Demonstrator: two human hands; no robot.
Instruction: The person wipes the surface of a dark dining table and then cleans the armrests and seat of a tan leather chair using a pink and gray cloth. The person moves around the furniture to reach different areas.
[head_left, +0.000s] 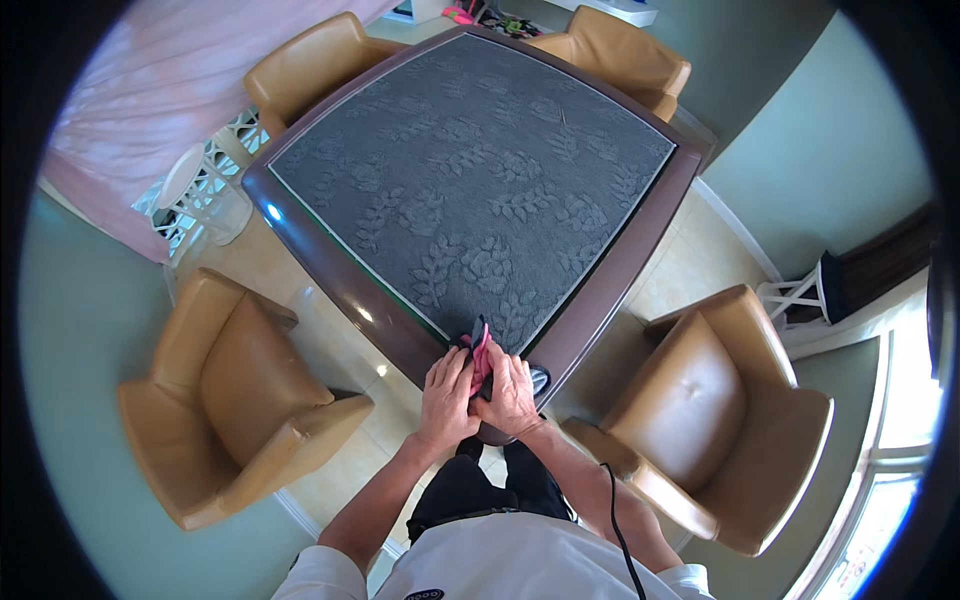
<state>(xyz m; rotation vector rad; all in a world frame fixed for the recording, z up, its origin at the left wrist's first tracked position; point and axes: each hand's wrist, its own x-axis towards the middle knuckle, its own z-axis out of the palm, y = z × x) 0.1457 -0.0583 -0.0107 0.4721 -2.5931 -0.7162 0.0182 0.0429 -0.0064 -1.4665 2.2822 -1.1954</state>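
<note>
At the moment of inspection the person stood at the near corner of a square table (pixel 300 215) with a dark brown glossy rim. A grey cover with a raised leaf pattern (pixel 480 170) lay spread across the whole top and appeared flat, reaching the rim on all visible sides.

Both hands were together at that near corner. The left hand (pixel 447 398) was curled, fingers bent down over a small pink and black item (pixel 481 352) that stood up between the two hands at the table edge; its exact kind could not be determined, though it looked like a clip or a folded piece of fabric. The right hand (pixel 511 392) was likewise closed around the same item from the other side, thumb and fingers pinching it. The item sat just where the cover met the rim.

Judgement on progress: the cover looked fully laid out and smooth, so the spreading part seemed done. The work in hand appeared confined to this one corner. Whether the other three corners were fastened could not be told; no similar pink item was visible at them.

Four tan leather armchairs (pixel 240 400) stood around the table, one at each side, drawn back slightly. A black cable (pixel 622 530) hung along the person's right side.
</note>
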